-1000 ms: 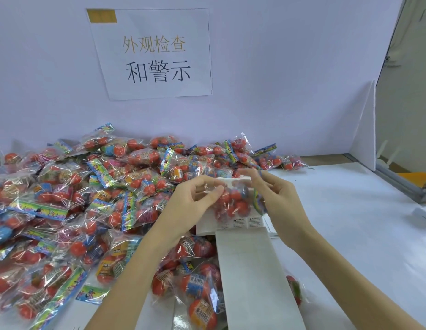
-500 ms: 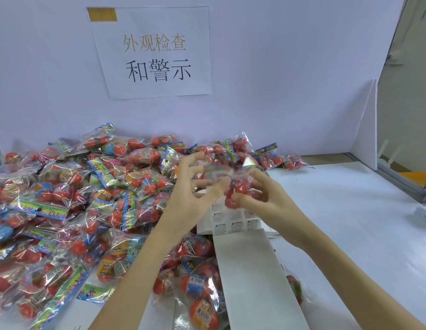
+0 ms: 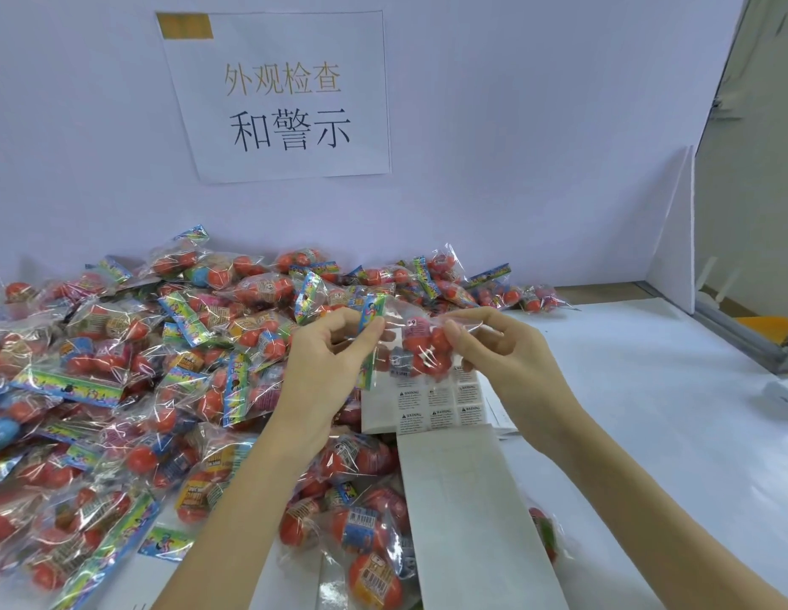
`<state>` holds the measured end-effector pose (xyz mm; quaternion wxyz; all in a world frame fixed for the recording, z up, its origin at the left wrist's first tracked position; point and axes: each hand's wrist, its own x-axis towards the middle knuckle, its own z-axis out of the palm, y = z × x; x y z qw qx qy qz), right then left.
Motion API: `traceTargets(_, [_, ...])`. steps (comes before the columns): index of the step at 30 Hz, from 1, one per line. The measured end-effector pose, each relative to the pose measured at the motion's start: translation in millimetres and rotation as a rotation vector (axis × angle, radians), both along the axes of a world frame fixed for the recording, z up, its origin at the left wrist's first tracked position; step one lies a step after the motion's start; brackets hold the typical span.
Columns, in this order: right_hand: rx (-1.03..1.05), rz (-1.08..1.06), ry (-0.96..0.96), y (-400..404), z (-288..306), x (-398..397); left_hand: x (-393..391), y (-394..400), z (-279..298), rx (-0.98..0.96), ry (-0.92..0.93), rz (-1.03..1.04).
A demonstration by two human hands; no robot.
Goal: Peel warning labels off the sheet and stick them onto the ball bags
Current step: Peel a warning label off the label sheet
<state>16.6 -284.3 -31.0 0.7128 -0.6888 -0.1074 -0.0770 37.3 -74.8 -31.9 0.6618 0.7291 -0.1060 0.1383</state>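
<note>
A clear ball bag (image 3: 416,345) with red balls and a colourful header card hangs in the air between my hands. My left hand (image 3: 328,358) pinches its header end. My right hand (image 3: 493,350) pinches the opposite plastic edge. Just below the bag lies the white label sheet (image 3: 432,407) with rows of small warning labels. Its lower part is covered by a plain white strip of backing (image 3: 462,499) running toward me.
A big heap of ball bags (image 3: 132,367) fills the table's left and back. More bags (image 3: 357,526) lie near me beside the strip. White tabletop (image 3: 647,389) spreads to the right. A wall with a paper sign (image 3: 282,94) stands behind.
The bag was turned over between my hands and raised slightly. Its header now points left, and both hands have shifted to pinching its ends.
</note>
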Motion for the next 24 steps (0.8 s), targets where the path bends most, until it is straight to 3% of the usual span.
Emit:
traceTargets(5, [0.034, 0.018, 0.032, 1.7, -0.5, -1.3, -2.4, 1.3, 1.9, 0.016, 0.099, -0.111])
traceTargets(13, [0.046, -0.036, 0.039, 2.7, -2.0, -0.6, -6.1, -0.9, 2.9, 0.129, -0.016, -0.020])
traceTargets(17, [0.129, -0.089, 0.090, 1.9, -2.5, 0.7, -5.4, 2.2, 4.3, 0.060, 0.042, -0.073])
traceTargets(24, [0.324, 0.057, 0.165, 6.9, -2.3, -1.6, 0.8, 2.7, -1.8, -0.081, 0.193, -0.060])
